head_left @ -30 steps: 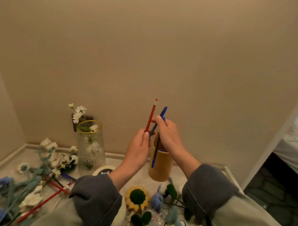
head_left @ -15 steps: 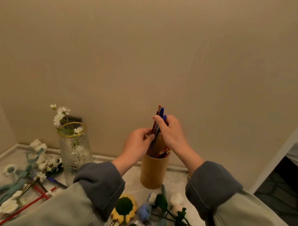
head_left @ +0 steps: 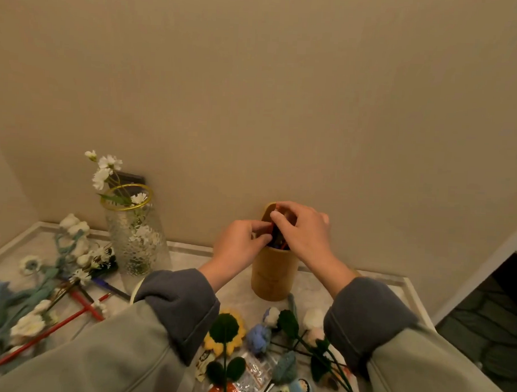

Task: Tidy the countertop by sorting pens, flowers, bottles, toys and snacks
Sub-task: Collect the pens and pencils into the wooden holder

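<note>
In the lower left of the frame, loose fabric flowers in white, blue and teal lie in a heap on the countertop. Among their stems lie red pens, and a blue pen lies just to their right. Behind them stands a textured glass vase with a gold rim, holding a sprig of white blossoms that leans to the left.

Right of centre, the left hand reaches to the near left rim of a bamboo holder. Its thumb and fingertips are drawn narrow together and pinch the bundle of pens where it stands in the holder's mouth. The pens are red and dark and sit upright, with most of their length down inside the holder. Their tops lie between the two hands.

The right hand is arched over the mouth of the holder from the right, its fingers bent downward. One fingertip touches the top of a red pen at the rim. The other fingers curve over the far side, and the back of the hand hides them, so I cannot tell whether they grip the bundle or only rest on it.

In front of the holder, at the bottom centre, lie a crocheted sunflower, a blue knitted flower and snack packets.
</note>
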A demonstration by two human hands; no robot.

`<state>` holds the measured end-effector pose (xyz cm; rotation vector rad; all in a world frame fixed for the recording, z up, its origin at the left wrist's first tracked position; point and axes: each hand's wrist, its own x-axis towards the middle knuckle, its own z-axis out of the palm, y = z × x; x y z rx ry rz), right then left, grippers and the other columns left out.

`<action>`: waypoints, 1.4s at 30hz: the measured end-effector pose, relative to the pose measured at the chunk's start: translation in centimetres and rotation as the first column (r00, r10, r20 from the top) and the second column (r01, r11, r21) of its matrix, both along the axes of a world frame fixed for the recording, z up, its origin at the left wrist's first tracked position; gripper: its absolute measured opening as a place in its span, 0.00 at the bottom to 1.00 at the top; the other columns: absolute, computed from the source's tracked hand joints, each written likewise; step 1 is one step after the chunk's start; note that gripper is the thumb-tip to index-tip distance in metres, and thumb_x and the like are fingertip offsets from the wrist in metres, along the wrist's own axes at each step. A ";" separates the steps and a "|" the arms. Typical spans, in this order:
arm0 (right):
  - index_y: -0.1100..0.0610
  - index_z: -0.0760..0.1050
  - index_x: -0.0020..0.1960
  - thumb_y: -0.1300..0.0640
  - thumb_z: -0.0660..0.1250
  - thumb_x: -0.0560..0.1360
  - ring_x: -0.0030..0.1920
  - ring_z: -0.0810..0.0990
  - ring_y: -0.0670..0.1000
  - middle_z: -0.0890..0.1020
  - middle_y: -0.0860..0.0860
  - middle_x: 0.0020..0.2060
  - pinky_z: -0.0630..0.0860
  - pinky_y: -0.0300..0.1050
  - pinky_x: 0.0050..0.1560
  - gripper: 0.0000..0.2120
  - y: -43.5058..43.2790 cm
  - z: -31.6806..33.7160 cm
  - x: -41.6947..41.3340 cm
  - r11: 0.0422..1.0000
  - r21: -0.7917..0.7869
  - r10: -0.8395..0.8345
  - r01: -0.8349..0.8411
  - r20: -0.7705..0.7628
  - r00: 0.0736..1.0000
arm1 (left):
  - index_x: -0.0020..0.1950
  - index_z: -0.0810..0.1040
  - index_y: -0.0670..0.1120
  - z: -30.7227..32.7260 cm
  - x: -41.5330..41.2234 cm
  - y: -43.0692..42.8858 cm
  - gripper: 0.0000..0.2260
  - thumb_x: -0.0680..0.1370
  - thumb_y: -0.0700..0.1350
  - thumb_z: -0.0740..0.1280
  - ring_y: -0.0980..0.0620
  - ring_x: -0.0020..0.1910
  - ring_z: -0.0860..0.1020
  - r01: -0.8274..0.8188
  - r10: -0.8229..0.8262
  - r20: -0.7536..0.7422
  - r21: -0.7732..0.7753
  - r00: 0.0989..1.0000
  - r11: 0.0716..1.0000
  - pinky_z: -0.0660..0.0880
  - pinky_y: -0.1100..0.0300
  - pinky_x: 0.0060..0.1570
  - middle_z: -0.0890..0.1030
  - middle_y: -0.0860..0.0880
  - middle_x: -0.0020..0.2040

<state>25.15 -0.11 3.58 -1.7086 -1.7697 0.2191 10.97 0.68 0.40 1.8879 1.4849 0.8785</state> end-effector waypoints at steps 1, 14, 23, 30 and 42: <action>0.43 0.77 0.61 0.43 0.62 0.78 0.60 0.74 0.48 0.81 0.43 0.56 0.63 0.49 0.63 0.14 -0.1 0.0 -0.1 1.000 0.008 -0.005 0.005 -0.007 1.000 | 0.64 0.78 0.56 0.1 -0.2 -0.2 0.14 0.78 0.50 0.66 0.56 0.43 0.78 -0.015 0.015 0.002 -0.011 1.000 1.000 0.80 0.56 0.45 0.83 0.56 0.49; 0.52 0.79 0.51 0.63 0.63 0.78 0.48 0.78 0.41 0.79 0.44 0.44 0.77 0.38 0.48 0.09 -5.1 1.9 -9.0 0.869 0.414 0.396 -0.270 -0.255 0.882 | 0.52 0.80 0.58 2.5 -9.2 -6.2 0.06 0.77 0.49 0.68 0.57 0.45 0.79 -0.157 0.119 0.271 0.125 0.955 0.980 0.78 0.53 0.50 0.82 0.57 0.46; 0.49 0.80 0.48 0.61 0.64 0.77 0.44 0.79 0.42 0.81 0.44 0.43 0.77 0.41 0.45 0.09 -6.6 0.9 -20.4 0.826 0.139 0.562 -0.546 -0.267 0.783 | 0.49 0.81 0.55 0.7 -21.4 -9.9 0.05 0.76 0.46 0.69 0.61 0.45 0.79 -0.357 0.325 0.288 0.068 0.901 0.932 0.77 0.61 0.48 0.82 0.58 0.44; 0.47 0.80 0.48 0.57 0.64 0.76 0.40 0.79 0.45 0.82 0.44 0.38 0.77 0.47 0.43 0.08 -6.4 -2.2 -27.2 0.817 -0.143 0.526 -0.558 -0.212 0.824 | 0.48 0.80 0.53 -3.0 -29.7 -11.5 0.06 0.76 0.42 0.69 0.60 0.44 0.79 -0.424 0.421 0.257 -0.046 0.870 0.905 0.74 0.69 0.45 0.82 0.56 0.45; 0.55 0.69 0.62 0.50 0.62 0.77 0.57 0.78 0.58 0.78 0.56 0.58 0.74 0.49 0.54 0.16 -4.4 -9.7 -32.2 0.734 -0.608 0.515 -0.301 0.210 0.831 | 0.58 0.78 0.58 -8.6 -32.2 -10.2 0.11 0.76 0.50 0.66 0.54 0.52 0.78 -0.312 0.294 -0.356 0.008 0.887 0.950 0.75 0.56 0.49 0.82 0.57 0.53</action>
